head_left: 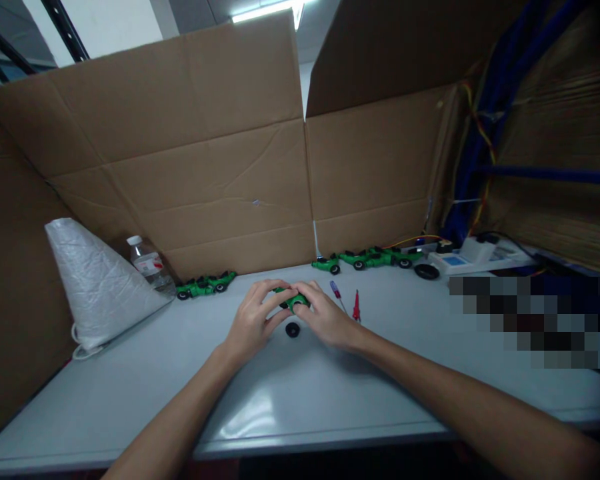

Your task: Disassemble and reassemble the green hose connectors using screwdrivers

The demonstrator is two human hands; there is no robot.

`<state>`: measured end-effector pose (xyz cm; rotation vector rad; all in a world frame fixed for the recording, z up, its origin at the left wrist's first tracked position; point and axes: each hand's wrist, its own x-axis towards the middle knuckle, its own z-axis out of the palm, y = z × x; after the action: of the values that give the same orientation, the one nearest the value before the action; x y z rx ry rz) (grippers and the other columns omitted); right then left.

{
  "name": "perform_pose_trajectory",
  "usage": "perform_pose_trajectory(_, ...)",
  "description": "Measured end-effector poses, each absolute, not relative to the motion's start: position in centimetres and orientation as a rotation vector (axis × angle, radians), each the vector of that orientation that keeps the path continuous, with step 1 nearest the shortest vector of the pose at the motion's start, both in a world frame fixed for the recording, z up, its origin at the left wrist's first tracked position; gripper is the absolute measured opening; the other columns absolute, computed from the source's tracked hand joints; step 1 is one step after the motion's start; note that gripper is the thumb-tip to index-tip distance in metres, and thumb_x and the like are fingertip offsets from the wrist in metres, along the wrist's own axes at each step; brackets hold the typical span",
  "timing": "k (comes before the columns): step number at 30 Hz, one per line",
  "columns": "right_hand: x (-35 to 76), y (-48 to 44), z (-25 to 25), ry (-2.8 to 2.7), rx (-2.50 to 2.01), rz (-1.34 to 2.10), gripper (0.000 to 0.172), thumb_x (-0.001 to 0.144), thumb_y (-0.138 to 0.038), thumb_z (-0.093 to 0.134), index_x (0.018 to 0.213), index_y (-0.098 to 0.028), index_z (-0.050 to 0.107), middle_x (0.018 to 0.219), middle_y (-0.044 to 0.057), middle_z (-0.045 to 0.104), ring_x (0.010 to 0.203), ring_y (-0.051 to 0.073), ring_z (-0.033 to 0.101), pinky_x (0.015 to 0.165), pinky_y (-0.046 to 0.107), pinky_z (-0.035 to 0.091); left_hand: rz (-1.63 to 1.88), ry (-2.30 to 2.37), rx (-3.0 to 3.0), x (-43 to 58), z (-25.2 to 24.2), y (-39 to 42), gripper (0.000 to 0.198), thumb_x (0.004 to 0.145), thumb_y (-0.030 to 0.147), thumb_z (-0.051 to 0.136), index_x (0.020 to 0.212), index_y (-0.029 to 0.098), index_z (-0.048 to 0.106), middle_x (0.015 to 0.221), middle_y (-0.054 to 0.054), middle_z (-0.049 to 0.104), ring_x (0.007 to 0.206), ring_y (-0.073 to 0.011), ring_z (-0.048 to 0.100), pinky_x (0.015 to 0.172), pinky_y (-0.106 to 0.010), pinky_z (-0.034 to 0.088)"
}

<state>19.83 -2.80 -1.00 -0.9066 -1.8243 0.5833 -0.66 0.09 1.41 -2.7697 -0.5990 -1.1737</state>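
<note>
Both my hands meet at the middle of the grey table (300, 393) around a small green toy car (293, 300). My left hand (253, 320) curls its fingers over the car's left end. My right hand (325, 317) grips its right end. A loose black wheel (293, 329) lies on the table just below the car, between my wrists. Most of the car is hidden by my fingers.
A blue-handled screwdriver (337, 293) and a red one (357, 305) lie right of my hands. Green toy cars stand at the back left (205, 285) and back right (370, 258). A white bag (97, 280) and a water bottle (147, 265) are at left. Cardboard walls surround the table.
</note>
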Motion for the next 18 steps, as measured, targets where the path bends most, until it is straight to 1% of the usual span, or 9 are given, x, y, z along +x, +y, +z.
perform_pose_trajectory(4, 19.63, -2.86, -0.94, -1.804, -0.880, 0.551, 0.010, 0.100, -0.023, 0.051, 0.103, -0.023, 0.061, 0.100, 0.004, 0.063, 0.101, 0.024, 0.053, 0.089, 0.037, 0.042, -1.201, -0.610, -2.771, -0.80, 1.33, 0.08, 0.040, 0.100, 0.025, 0.065, 0.140, 0.027, 0.062, 0.129, -0.013, 0.065, 0.119, -0.0261, 0.062, 0.102, -0.045, 0.052)
perform_pose_trajectory(13, 19.25, -3.09, -0.99, -1.769, -0.882, 0.497, 0.014, 0.102, -0.027, 0.050, 0.092, -0.023, 0.058, 0.090, 0.003, 0.062, 0.093, 0.023, 0.052, 0.084, 0.036, 0.040, -1.160, -0.583, -2.631, -0.81, 1.18, -0.49, 0.047, 0.100, 0.023, 0.065, 0.146, 0.026, 0.056, 0.128, -0.013, 0.066, 0.116, -0.0258, 0.063, 0.100, -0.045, 0.051)
perform_pose_trajectory(18, 19.40, -2.94, -0.84, -1.777, -0.859, 0.497, 0.013, 0.101, -0.025, 0.052, 0.091, -0.022, 0.058, 0.088, 0.001, 0.061, 0.092, 0.022, 0.052, 0.084, 0.034, 0.040, -1.141, -0.530, -2.567, -0.77, 1.26, -0.68, 0.046, 0.099, 0.022, 0.067, 0.144, 0.023, 0.055, 0.125, -0.014, 0.068, 0.115, -0.0264, 0.064, 0.099, -0.044, 0.051)
